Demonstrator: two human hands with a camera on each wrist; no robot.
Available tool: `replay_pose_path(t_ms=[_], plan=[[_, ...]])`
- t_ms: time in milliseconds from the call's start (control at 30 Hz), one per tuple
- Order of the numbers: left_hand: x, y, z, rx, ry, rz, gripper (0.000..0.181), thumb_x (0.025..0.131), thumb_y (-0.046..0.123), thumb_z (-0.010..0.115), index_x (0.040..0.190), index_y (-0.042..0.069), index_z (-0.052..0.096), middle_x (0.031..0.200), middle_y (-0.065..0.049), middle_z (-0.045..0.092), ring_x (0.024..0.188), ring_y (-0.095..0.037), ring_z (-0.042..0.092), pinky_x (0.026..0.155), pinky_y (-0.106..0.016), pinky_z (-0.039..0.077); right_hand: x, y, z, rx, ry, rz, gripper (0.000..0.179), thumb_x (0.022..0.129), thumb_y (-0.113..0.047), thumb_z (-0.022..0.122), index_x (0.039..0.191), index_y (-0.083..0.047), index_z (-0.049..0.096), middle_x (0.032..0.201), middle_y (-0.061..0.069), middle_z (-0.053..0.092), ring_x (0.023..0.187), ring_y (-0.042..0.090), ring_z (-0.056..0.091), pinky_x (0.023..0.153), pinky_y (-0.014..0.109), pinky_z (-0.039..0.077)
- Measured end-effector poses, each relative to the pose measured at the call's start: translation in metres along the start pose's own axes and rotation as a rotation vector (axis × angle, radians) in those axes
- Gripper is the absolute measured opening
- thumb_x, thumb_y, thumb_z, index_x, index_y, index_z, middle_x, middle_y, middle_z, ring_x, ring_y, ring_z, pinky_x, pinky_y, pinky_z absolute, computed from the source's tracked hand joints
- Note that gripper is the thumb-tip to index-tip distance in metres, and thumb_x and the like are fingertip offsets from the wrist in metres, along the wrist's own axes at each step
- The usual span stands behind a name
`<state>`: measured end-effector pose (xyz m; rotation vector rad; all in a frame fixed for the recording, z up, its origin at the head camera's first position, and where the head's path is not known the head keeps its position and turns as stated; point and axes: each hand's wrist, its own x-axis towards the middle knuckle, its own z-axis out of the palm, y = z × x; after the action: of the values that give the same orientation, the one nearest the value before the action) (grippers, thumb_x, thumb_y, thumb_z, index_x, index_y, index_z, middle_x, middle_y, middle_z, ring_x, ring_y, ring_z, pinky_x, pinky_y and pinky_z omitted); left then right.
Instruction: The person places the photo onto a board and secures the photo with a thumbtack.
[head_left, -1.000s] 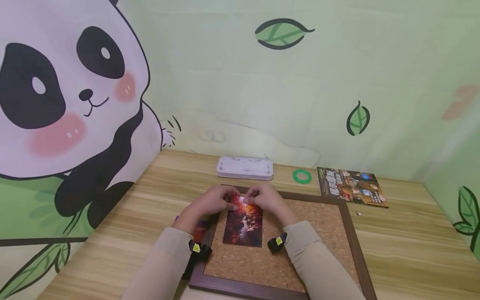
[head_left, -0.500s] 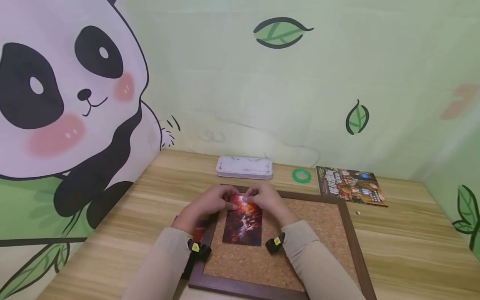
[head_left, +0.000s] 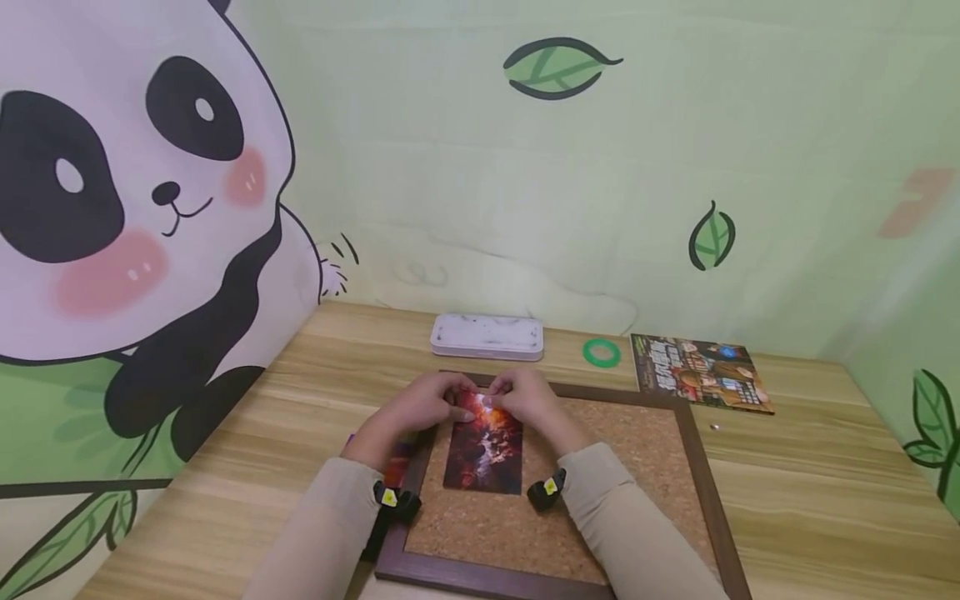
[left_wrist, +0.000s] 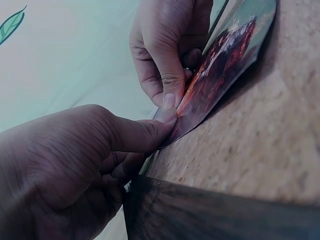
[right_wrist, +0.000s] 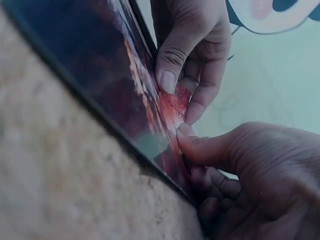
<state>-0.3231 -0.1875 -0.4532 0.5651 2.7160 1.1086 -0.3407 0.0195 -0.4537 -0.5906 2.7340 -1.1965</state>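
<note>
A glossy photo card (head_left: 486, 454) with a red, orange and dark picture lies over the left part of a cork board (head_left: 622, 467) with a brown wooden frame. My left hand (head_left: 431, 400) pinches the card's upper left corner between thumb and fingers. Close beside it, my right hand (head_left: 525, 396) pinches the top edge, its thumb on the picture side. From the left wrist view, the two thumbs nearly meet at the edge, and the card (left_wrist: 215, 75) stands tilted off the cork. The right wrist view shows the left hand (right_wrist: 192, 55) bending a reddish corner; fingers behind the card are hidden.
Behind the board stand a white tin case (head_left: 487, 337) and a green tape roll (head_left: 602, 352). A printed booklet (head_left: 701, 372) lies at the back right, with a small shiny bit (head_left: 715, 427) nearby. Another dark, colourful print (head_left: 396, 471) pokes out beneath the left wrist.
</note>
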Motion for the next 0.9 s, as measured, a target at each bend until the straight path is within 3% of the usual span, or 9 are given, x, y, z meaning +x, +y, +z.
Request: replay_pose_path(t_ms=[367,900], plan=[[0.002,-0.003,-0.001,0.006,-0.002,0.004,0.035,0.086,0.019,0.081,0.118,0.012,0.069,0.088,0.001,0.063,0.079,-0.016,0.057,0.072,-0.034,0.047,0.002,0.012,-0.002,0.055,-0.068,-0.067,0.005,0.091,-0.014,0.073,0.091,-0.010,0.072,0.082,0.000,0.066,0.077,0.015,0.059,0.070,0.030,0.049],[0.002,-0.005,0.003,-0.017,0.008,0.021,0.033,0.085,0.017,0.081,0.116,0.012,0.069,0.088,0.001,0.064,0.080,-0.016,0.058,0.074,-0.035,0.048,0.001,0.019,-0.005,0.072,-0.071,-0.112,0.003,0.091,-0.013,0.071,0.093,-0.010,0.071,0.085,0.000,0.065,0.080,0.015,0.059,0.074,0.033,0.049]])
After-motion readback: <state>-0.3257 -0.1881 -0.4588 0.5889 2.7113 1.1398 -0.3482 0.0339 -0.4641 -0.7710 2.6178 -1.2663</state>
